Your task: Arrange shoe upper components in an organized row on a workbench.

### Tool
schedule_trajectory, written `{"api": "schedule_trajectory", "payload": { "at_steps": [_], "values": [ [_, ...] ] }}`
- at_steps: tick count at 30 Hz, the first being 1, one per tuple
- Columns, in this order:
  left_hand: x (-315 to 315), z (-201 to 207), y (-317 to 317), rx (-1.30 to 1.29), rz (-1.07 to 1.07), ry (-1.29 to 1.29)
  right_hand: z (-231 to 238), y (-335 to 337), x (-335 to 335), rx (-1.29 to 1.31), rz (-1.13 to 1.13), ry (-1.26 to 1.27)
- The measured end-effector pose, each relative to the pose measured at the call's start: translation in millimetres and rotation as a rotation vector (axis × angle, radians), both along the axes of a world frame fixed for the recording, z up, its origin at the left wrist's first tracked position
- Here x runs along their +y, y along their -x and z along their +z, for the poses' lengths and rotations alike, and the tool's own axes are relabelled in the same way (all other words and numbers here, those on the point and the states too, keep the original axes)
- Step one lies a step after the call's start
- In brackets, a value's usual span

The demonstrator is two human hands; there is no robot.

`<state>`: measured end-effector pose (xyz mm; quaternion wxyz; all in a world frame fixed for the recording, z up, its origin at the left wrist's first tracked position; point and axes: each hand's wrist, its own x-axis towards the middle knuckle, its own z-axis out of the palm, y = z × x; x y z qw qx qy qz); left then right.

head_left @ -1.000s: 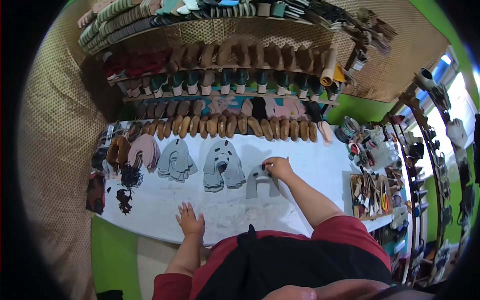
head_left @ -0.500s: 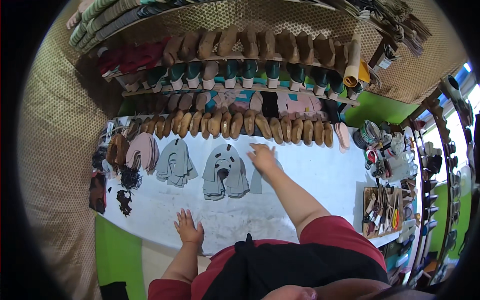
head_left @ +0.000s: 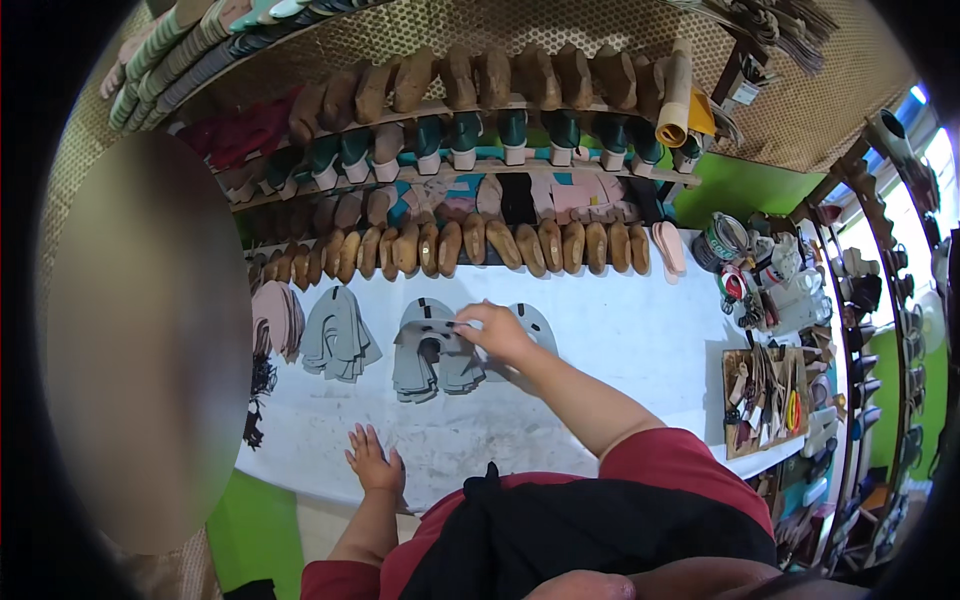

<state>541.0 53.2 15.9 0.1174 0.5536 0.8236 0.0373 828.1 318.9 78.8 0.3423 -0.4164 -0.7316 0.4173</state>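
My right hand reaches over the middle pile of grey U-shaped shoe upper pieces. Its thumb and fingers pinch the right edge of a top grey piece, beside small black marks. Partly behind that wrist lies another grey piece with dark spots. A further stack of grey pieces rests to the left, fanned out at its lower end. Close to the near table edge, my left hand lies flat with fingers spread, holding nothing.
Wooden shoe lasts line the table's back, below shelves of more lasts. Pink pieces and black scraps lie left. A tool board and cans stand right. A blurred oval hides the far left.
My right hand has moved left from the single grey piece to the middle pile and pinched a piece there. The blurred oval has appeared at left. My left hand stays put.
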Motion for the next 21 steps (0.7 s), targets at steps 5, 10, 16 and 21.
{"api": "schedule_trajectory", "payload": {
  "at_steps": [5,10,16,21],
  "values": [
    [-5,-6,3,0.016,-0.003,-0.033,52,-86,-52,-0.038,0.101,0.041],
    [-7,-9,4,0.024,-0.003,-0.028,82,-151,-67,-0.195,0.191,0.350],
    [-4,-8,1,0.018,0.003,-0.031,8,-196,-16,-0.284,-0.043,0.357],
    [-6,-12,5,0.017,0.010,-0.031,-54,-203,17,-0.500,-0.307,0.301]
  ]
}}
